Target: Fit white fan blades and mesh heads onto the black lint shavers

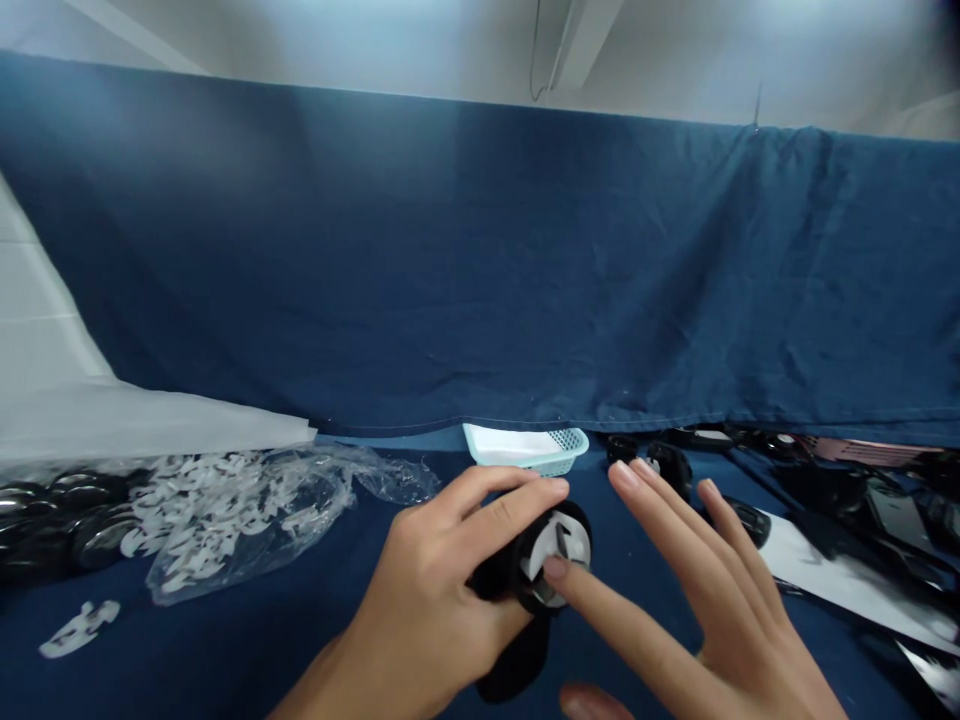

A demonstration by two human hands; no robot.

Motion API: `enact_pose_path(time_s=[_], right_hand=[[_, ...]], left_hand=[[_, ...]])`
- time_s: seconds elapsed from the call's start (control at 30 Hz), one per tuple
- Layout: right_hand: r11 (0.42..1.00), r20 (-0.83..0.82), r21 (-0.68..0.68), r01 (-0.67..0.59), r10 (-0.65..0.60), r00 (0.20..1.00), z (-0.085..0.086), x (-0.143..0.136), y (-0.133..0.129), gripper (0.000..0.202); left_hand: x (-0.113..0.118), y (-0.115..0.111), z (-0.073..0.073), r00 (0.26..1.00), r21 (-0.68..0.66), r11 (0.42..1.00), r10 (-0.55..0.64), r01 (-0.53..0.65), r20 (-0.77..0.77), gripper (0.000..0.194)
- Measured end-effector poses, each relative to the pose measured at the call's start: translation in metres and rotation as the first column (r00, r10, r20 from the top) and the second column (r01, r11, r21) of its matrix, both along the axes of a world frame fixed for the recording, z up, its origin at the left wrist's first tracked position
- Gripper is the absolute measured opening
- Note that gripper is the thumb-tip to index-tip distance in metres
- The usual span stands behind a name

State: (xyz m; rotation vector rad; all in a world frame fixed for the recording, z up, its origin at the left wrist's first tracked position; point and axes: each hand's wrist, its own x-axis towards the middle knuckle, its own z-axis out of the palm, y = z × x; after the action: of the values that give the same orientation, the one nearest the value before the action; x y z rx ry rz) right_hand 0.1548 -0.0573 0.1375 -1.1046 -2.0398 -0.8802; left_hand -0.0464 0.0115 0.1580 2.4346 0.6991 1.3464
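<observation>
My left hand (442,570) is closed around a black cylindrical housing (525,655), whose round open end faces up and toward the right. A white plastic piece (551,545) sits inside that round end. My right hand (712,590) has its fingers spread, and the tip of one finger touches the white piece inside the opening. The thumb of the right hand shows only in part at the bottom edge. What kind of device the housing belongs to cannot be made out.
On the left lie a clear plastic bag (300,530) of small white parts, one loose white part (79,628) and several shiny black parts (67,520). A pale blue basket (566,462) stands behind my hands. Black parts (885,510) and a white sheet (832,580) are at right. A blue cloth (450,260) hangs behind.
</observation>
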Motion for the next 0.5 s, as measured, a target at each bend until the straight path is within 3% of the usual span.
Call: enact_pose_path(time_s=[0.17,0.27,0.4,0.5], right_hand=[[1.0,-0.078,0.0,0.021,-0.021,0.997,-0.002,-0.003,0.003,0.039],[1.0,-0.076,-0.025,-0.005,0.003,0.997,-0.004,-0.002,0.005,0.036],[0.992,-0.217,-0.088,-0.089,0.068,0.974,-0.008,-0.002,0.006,0.031],[0.961,-0.36,-0.168,-0.218,0.147,0.922,-0.008,0.0,0.01,0.047]], left_hand=[[-0.002,-0.001,0.001,1.0,-0.009,1.0,-0.02,0.02,-0.018,0.053],[-0.002,0.0,0.002,1.0,-0.081,0.996,-0.023,0.021,-0.017,0.054],[-0.002,0.001,0.003,0.998,-0.255,0.965,-0.064,0.062,0.002,0.059],[0.0,-0.001,0.006,0.993,-0.312,0.943,-0.11,0.115,0.033,0.063]])
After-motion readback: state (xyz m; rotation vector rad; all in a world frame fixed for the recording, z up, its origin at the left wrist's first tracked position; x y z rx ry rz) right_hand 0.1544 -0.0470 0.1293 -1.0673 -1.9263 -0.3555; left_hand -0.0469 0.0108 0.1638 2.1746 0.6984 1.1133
